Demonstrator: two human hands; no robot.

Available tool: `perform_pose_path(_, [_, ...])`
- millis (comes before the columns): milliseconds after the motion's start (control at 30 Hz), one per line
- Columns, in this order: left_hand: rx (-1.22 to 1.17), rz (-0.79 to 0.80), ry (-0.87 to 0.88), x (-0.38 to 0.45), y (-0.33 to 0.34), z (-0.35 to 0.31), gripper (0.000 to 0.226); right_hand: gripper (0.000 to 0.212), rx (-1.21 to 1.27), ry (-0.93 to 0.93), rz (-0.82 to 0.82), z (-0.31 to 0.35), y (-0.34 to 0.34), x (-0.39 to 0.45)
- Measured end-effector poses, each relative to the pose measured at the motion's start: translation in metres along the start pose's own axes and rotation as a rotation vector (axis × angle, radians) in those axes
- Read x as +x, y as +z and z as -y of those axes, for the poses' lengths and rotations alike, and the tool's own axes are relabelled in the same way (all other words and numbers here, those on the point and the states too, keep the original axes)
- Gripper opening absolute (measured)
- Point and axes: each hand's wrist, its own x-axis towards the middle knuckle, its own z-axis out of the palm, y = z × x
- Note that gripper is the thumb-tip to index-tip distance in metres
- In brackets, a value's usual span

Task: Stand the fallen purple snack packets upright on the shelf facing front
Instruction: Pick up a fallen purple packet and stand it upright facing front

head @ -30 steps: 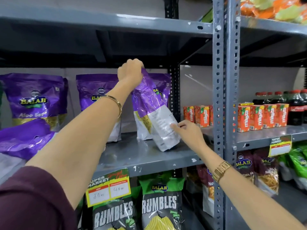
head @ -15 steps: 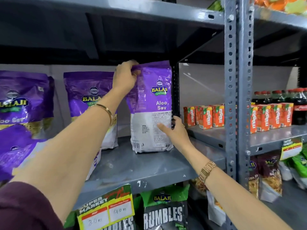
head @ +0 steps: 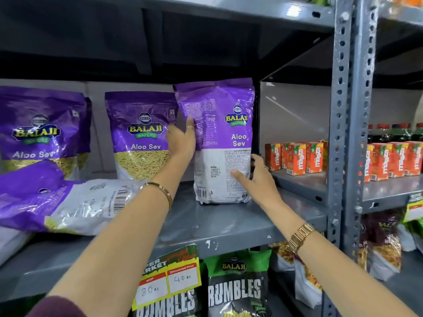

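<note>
A purple Aloo Sev packet [head: 219, 143] stands upright on the grey shelf [head: 217, 227] near its right end, its printed back panel turned toward me. My left hand [head: 182, 143] presses against its left edge at mid height. My right hand [head: 256, 177] grips its lower right corner, thumb on the front. Another purple packet [head: 68, 207] lies flat on its side at the left, barcode up. Two upright purple packets [head: 142, 133] [head: 39, 126] stand behind it, fronts facing me.
A perforated grey shelf post [head: 348, 133] rises just right of the held packet. Orange Maaza cartons [head: 295, 159] and dark bottles [head: 389, 131] fill the neighbouring shelf. Rumbles packets [head: 235, 291] and a yellow price tag [head: 169, 277] sit below the shelf edge.
The tilted packet was turned upright and set down on the shelf. My left hand slid from its top corner down to its left edge. My right hand stayed at the lower right.
</note>
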Motion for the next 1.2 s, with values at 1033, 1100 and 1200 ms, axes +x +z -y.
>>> perform_pose_path(1033, [-0.236, 0.202, -0.122, -0.059, -0.017, 0.04, 0.025, 0.032, -0.1, -0.018, -0.068, 0.006, 0.003, -0.007])
perform_pose_path(1100, [-0.285, 0.215, -0.262, -0.052, -0.015, 0.036, 0.033, 0.039, -0.084, -0.129, -0.123, 0.011, 0.004, -0.014])
perform_pose_path(1200, [-0.395, 0.363, -0.441, -0.046, -0.009, 0.034, 0.039, 0.061, -0.02, -0.158, -0.08, 0.02, 0.011, -0.019])
